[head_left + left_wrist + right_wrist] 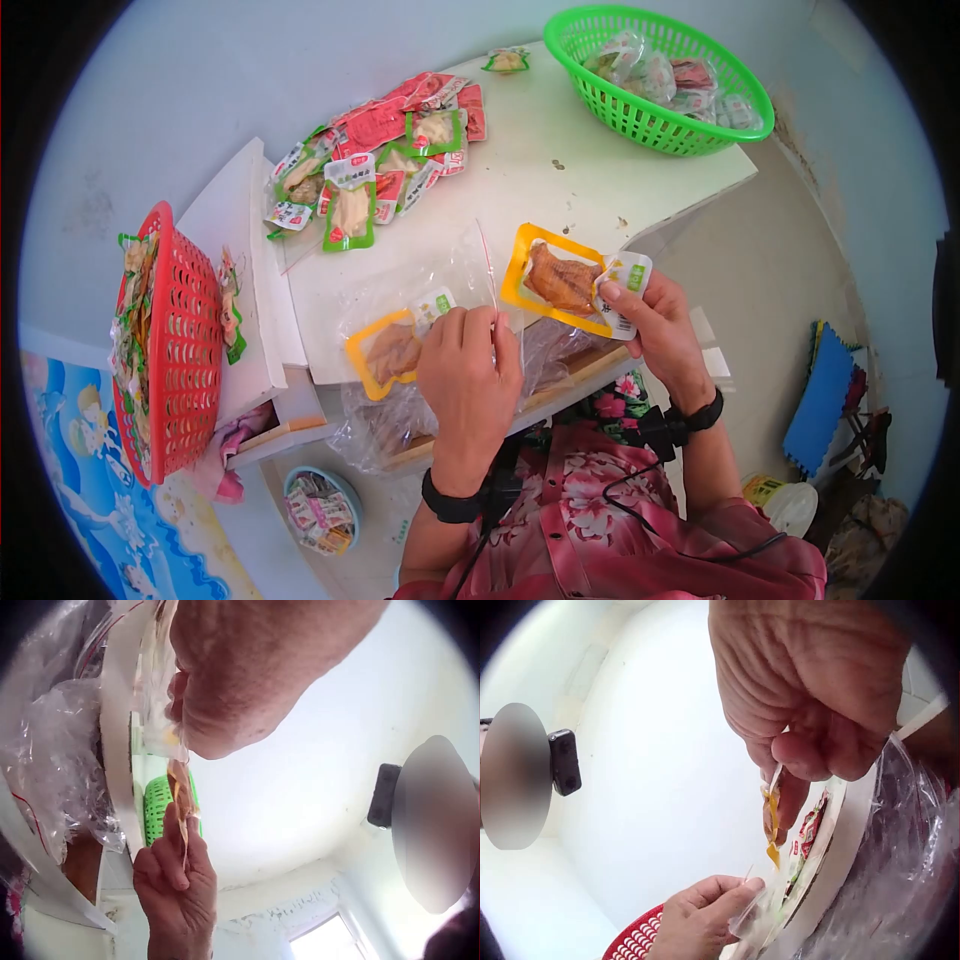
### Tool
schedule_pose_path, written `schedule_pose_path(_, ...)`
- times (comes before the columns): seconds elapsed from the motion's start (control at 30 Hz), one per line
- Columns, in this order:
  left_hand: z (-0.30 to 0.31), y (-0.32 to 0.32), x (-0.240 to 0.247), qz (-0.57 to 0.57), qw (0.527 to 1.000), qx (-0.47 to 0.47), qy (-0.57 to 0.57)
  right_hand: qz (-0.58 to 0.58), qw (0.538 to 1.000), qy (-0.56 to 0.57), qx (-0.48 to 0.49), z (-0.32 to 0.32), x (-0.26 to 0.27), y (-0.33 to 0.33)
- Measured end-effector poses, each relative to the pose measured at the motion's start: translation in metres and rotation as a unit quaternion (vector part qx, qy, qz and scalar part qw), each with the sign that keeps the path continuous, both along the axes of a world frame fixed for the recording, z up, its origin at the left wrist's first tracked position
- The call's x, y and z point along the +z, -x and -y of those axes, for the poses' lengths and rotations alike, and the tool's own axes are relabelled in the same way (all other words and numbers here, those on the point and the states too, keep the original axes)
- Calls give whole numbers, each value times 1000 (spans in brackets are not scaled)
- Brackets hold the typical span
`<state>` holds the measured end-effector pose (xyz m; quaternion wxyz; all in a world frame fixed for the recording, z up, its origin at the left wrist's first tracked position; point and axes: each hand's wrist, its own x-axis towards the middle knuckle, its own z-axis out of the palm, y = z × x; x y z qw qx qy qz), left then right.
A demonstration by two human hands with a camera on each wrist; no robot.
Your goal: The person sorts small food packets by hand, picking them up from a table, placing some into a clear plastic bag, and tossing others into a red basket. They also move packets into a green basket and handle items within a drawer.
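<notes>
My right hand (665,325) pinches one end of a yellow-edged vacuum food packet (562,278), thumb on top; brown meat shows through its window. To its left, my left hand (468,365) grips the edge of a clear zip bag (455,275) with a red seal line. A second yellow-edged packet (385,352) shows through the clear plastic, partly hidden by that hand. In the left wrist view, the right hand (176,889) holds the packet edge-on close to the bag. The right wrist view shows the left hand (705,915) pinching the bag's rim.
Green- and red-edged packets (350,205) lie heaped on the white table (540,185). A green basket (660,130) stands at the far right, a red basket (190,350) at the left, both with packets. Clear bags (545,360) fill an open drawer. A blue bin (350,490) stands below.
</notes>
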<state>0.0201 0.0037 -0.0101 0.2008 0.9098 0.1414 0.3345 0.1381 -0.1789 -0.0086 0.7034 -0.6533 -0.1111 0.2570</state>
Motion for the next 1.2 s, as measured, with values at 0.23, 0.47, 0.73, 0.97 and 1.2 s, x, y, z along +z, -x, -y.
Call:
schedule_pose_path(0.23, 6, 4, 21, 42, 998, -33, -20, 40, 986, 90, 134, -25, 33, -7)
schedule_pose_path(0.47, 11, 5, 28, 65, 992, -107, -29, 42, 960, 61, 272, -71, 33, -28)
schedule_pose_path(0.73, -19, 22, 23, 128, 988, -76, 28, -17, 959, -20, 281, -105, 5, -35)
schedule_pose_path(0.97, -77, 62, -3, 99, 955, 54, 275, 18, 980, 25, 194, -113, 15, -20)
schedule_pose_path(1.2, -93, 60, -14, 81, 940, -28, 329, 203, 959, -9, 195, -126, -15, -23)
